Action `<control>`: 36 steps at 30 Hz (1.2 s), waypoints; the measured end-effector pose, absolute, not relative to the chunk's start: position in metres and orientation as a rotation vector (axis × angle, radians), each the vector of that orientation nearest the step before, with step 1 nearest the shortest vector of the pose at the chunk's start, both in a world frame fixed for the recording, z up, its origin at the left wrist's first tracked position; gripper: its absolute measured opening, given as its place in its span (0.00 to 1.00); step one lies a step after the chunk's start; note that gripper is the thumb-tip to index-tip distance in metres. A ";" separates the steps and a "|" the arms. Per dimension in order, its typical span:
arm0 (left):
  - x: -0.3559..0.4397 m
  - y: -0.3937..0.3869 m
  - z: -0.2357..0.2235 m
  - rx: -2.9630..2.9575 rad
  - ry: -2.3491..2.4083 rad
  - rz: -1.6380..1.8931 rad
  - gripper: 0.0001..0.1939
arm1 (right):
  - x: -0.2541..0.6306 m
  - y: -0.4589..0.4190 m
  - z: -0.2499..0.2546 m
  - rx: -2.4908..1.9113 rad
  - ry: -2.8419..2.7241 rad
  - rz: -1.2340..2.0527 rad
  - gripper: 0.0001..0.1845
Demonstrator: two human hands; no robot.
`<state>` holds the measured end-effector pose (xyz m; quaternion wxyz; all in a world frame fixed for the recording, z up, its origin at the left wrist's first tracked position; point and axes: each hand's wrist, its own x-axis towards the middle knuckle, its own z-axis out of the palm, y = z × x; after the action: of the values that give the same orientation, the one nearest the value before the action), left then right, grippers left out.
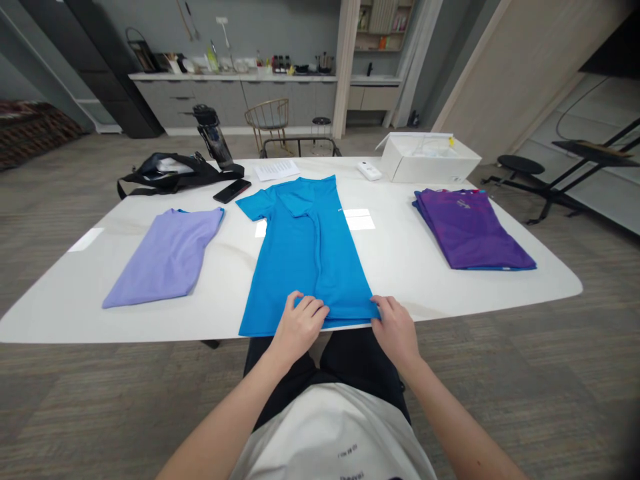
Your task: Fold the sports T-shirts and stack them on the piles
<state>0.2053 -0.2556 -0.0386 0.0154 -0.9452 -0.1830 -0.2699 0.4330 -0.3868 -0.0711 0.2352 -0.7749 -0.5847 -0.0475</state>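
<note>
A blue T-shirt (293, 260) lies in front of me, its right part folded over toward the middle and its left sleeve spread out. At the hem, my left hand (303, 323) has its fingers curled on the edge of the folded layer. My right hand (395, 327) pinches the lower right corner of the shirt between thumb and fingers. To the left lies a folded lavender shirt (167, 257) with a bit of blue at its collar. A stack of folded shirts on the right has a purple shirt (470, 230) on top.
The white table (400, 280) also holds a black bag (175, 173), a dark bottle (213, 137), a phone (232, 191), a paper sheet (277, 170), a small white device (369, 171) and a white box (430, 159) along its far side.
</note>
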 end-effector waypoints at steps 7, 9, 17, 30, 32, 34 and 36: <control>0.197 -0.267 -0.029 -3.045 -0.635 -0.621 0.09 | 0.430 -0.398 -0.063 -1.948 -1.811 -0.093 0.16; 0.192 -0.273 -0.032 -3.057 -0.687 -0.507 0.09 | 0.430 -0.402 -0.064 -1.967 -1.824 -0.070 0.16; 0.185 -0.274 -0.025 -3.069 -0.933 -0.543 0.12 | 0.434 -0.398 -0.052 -1.908 -1.739 0.070 0.12; 0.178 -0.257 -0.034 -3.135 -0.664 -0.404 0.10 | 0.460 -0.390 -0.042 -1.956 -2.003 0.280 0.10; 0.181 -0.247 -0.029 -3.154 -0.633 -0.439 0.10 | 0.460 -0.381 -0.037 -1.936 -2.004 0.288 0.10; 0.189 -0.235 -0.027 -3.143 -0.591 -0.482 0.12 | 0.460 -0.368 -0.036 -1.926 -1.985 0.266 0.10; 0.194 -0.226 -0.030 -3.125 -0.540 -0.484 0.14 | 0.461 -0.356 -0.038 -1.925 -2.016 0.250 0.09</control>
<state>0.1944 -0.2260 -0.0303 -0.0330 -0.9736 -0.1683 -0.1507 0.4613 -0.3565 -0.0377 0.1705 -0.6778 -0.7098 0.0881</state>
